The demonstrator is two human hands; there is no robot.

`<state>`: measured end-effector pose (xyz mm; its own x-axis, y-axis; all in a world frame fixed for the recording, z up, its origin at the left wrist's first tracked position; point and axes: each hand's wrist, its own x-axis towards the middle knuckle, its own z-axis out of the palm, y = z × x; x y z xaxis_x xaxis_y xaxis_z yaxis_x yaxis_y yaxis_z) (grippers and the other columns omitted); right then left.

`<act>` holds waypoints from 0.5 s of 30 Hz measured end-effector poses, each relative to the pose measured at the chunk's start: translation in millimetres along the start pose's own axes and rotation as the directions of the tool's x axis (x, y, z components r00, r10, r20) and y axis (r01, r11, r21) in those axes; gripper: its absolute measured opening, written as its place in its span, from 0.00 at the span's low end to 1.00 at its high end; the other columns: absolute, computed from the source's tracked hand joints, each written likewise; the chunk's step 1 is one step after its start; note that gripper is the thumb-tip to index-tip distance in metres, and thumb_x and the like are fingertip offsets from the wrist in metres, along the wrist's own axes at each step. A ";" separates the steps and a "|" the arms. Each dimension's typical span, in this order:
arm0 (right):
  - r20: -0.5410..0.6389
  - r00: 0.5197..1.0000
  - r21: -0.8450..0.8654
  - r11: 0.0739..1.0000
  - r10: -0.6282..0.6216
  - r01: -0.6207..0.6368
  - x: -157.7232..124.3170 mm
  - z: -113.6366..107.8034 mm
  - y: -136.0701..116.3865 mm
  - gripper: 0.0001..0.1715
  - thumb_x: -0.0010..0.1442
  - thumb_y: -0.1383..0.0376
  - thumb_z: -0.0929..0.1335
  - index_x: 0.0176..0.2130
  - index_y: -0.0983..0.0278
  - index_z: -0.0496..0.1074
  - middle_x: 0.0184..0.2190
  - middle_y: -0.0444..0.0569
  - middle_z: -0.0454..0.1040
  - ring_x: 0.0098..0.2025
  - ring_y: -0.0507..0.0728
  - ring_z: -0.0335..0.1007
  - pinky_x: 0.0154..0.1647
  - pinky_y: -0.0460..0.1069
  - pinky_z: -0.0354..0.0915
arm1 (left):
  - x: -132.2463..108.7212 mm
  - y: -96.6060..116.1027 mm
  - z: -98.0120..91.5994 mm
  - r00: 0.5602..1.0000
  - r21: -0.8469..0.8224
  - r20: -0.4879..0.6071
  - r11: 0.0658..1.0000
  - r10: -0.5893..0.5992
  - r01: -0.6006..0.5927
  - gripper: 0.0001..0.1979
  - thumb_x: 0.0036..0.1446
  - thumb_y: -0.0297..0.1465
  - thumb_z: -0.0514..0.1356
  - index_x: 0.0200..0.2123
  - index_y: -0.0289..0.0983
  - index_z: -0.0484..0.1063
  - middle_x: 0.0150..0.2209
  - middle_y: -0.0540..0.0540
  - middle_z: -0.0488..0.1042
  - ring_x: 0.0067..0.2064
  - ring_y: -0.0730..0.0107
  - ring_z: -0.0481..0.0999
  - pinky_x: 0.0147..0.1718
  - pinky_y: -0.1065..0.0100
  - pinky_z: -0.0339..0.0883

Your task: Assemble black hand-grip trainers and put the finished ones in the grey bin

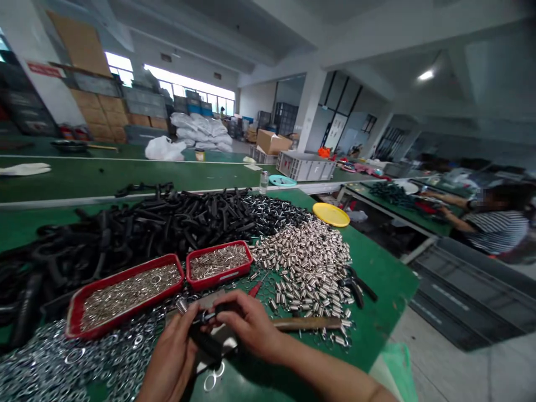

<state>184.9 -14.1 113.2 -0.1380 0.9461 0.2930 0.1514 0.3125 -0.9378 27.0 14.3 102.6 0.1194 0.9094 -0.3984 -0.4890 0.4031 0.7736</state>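
My left hand [171,357] and my right hand [247,324] meet low in the view, both closed on one small assembly [205,319]: a black rubber handle with a short metal spring sticking out at its upper left end [181,305]. A metal ring [210,382] lies on the green table just below my hands. A wooden hammer handle [312,323] lies right of my right hand. Two red trays, a large one [74,312] and a small one [219,277], hold small metal parts just beyond my hands.
A heap of black rubber handles [138,223] fills the middle of the green table [377,268]. Silver springs [310,262] are piled to the right, loose rings [50,363] at lower left. A yellow plate [330,214] sits farther off. Another person [494,218] works at a table on the right.
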 end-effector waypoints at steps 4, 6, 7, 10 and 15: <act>0.089 0.981 -0.373 0.908 -0.171 0.192 -2.3 -8.3 -7.4 0.15 0.68 0.60 0.67 0.52 0.60 0.71 0.47 0.50 0.75 0.52 0.55 0.69 0.54 0.50 0.64 | -5.8 3.8 0.4 1.000 0.140 -0.005 0.990 -0.006 0.007 0.24 0.36 0.40 0.76 0.36 0.37 0.76 0.31 0.53 0.75 0.31 0.74 0.74 0.26 0.78 0.69; 0.172 0.969 -0.495 0.835 -0.177 0.240 -4.9 -10.6 -5.9 0.16 0.69 0.60 0.65 0.54 0.62 0.69 0.49 0.53 0.74 0.52 0.56 0.68 0.53 0.50 0.65 | -7.8 5.4 1.2 1.000 0.170 0.007 0.985 -0.024 0.023 0.25 0.35 0.42 0.76 0.36 0.37 0.76 0.33 0.52 0.76 0.32 0.71 0.75 0.27 0.76 0.71; 0.205 0.963 -0.535 0.804 -0.177 0.262 -6.2 -11.8 -4.4 0.17 0.70 0.60 0.64 0.55 0.63 0.68 0.49 0.54 0.73 0.52 0.56 0.67 0.53 0.51 0.65 | -8.4 6.1 1.5 1.000 0.174 0.009 0.984 -0.029 0.027 0.25 0.35 0.42 0.75 0.37 0.36 0.76 0.34 0.51 0.77 0.32 0.70 0.75 0.28 0.75 0.71; 0.239 0.952 -0.567 0.768 -0.192 0.297 -9.1 -16.3 -0.1 0.18 0.70 0.59 0.63 0.55 0.65 0.66 0.47 0.55 0.73 0.51 0.57 0.67 0.52 0.51 0.65 | -9.2 7.4 2.3 0.999 0.195 0.015 0.981 -0.028 0.025 0.24 0.37 0.43 0.74 0.35 0.36 0.76 0.34 0.49 0.77 0.31 0.69 0.75 0.29 0.73 0.72; 0.415 0.899 -0.501 0.790 -0.140 0.354 -3.9 -22.4 0.9 0.16 0.70 0.60 0.61 0.52 0.62 0.69 0.51 0.56 0.72 0.55 0.59 0.64 0.56 0.53 0.62 | -8.9 11.5 3.2 0.995 0.353 0.011 0.930 0.101 -0.098 0.19 0.38 0.44 0.71 0.32 0.39 0.78 0.32 0.48 0.77 0.31 0.64 0.76 0.27 0.69 0.72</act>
<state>207.5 -15.6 115.4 -0.5518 0.7714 0.3169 0.5609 0.6245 -0.5435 23.1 11.1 116.6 0.0788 0.9464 -0.3133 -0.1613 0.3222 0.9328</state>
